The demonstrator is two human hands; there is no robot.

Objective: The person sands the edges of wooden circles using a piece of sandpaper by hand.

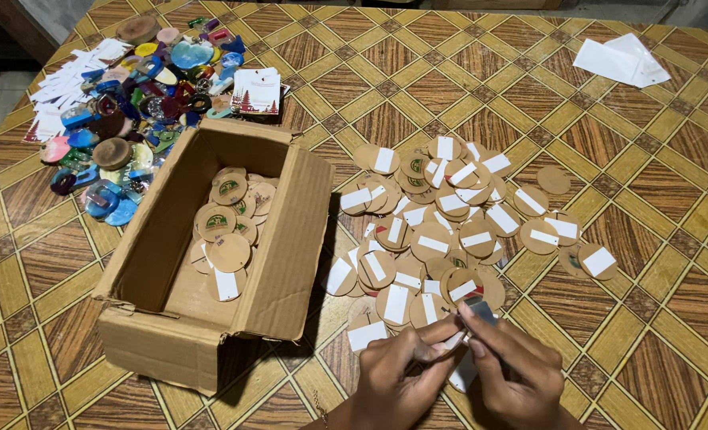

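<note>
Patterned in gold lattice over wood-grain squares, the desk point(465, 64) carries everything we have in front of us. At its near edge our left hand point(398, 370) and right hand point(513, 370) meet, fingertips pinched together on one small piece point(455, 341), pale and partly hidden, with a grey edge showing above the right fingers. We cannot tell whether it is a disc, a white strip or both.

Just beyond lies a heap of round tan discs point(449, 223), many with a white rectangular strip point(395, 304) across them, overlapping loosely. To the left stands an open cardboard box point(282, 239) with more such discs point(228, 231) on its floor, some showing a green mark.

We judge the main risk to be the small piece slipping from the fingertips, since so little of it is gripped; it would drop among near-identical discs and be hard to pick out. A wrist brushing the heap's near edge could also push discs off the desk, which ends close by.

Farther left sits a pile of colourful pieces point(131, 103), printed cards point(256, 89) beside it, and white paper point(621, 60) at the far right.
</note>
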